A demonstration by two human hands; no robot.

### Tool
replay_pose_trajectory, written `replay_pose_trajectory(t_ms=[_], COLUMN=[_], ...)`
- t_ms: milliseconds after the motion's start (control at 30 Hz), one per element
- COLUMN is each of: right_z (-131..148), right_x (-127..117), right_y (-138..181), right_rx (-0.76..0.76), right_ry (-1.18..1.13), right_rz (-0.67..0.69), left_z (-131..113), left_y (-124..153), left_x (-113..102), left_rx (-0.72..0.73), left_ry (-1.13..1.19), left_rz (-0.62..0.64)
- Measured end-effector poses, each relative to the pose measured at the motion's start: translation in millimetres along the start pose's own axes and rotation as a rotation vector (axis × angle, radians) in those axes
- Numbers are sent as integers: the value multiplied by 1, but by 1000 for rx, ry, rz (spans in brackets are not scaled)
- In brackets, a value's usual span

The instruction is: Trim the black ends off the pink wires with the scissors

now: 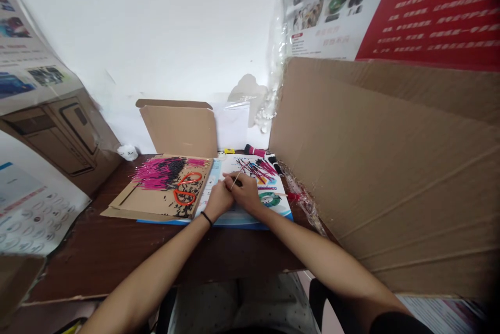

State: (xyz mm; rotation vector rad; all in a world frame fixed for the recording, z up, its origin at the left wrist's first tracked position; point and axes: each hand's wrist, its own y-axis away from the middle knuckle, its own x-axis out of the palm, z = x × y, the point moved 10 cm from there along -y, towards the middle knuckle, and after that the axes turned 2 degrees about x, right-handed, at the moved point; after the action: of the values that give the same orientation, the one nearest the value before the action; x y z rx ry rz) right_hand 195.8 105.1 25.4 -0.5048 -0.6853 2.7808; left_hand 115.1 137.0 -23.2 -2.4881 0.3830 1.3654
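My left hand (219, 197) and my right hand (248, 194) meet over an open printed booklet (205, 199), both with fingers closed. A thin pale stick (236, 180) pokes up between them, pinched by the right hand's fingers. Something small and dark shows by the same fingers. What the left fingers hold is hidden. Just beyond the right hand, a loose bunch of thin pink-and-black sticks (261, 169) lies on the booklet. To the left, an open cardboard box (135, 201) holds a large pile of similar pink sticks with black ends (156, 173), orange-handled scissors (185, 197) and black scraps.
A tall cardboard panel (375, 167) stands close on the right, with crumpled clear plastic (307, 201) along its foot. Bundled pink-and-black pieces (254, 150) lie at the booklet's back edge. A white crumpled lump (127, 152) sits on the brown table (113, 253) by the wall.
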Motion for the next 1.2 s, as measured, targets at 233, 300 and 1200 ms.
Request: replay_pose_trajectory(t_ms=[233,300,1200], right_z=[-38,-34,-45], right_x=[-18,-2,0], right_y=[-19,-16,-14], right_rx=[401,442,534], right_ry=[-367,-420,-618], right_rz=[62,315,306], left_z=[-16,-35,-25], left_y=[9,19,11], left_x=[-80,-98,-61], left_rx=[240,471,305], left_ry=[130,139,962], left_rz=[-372,-441,181])
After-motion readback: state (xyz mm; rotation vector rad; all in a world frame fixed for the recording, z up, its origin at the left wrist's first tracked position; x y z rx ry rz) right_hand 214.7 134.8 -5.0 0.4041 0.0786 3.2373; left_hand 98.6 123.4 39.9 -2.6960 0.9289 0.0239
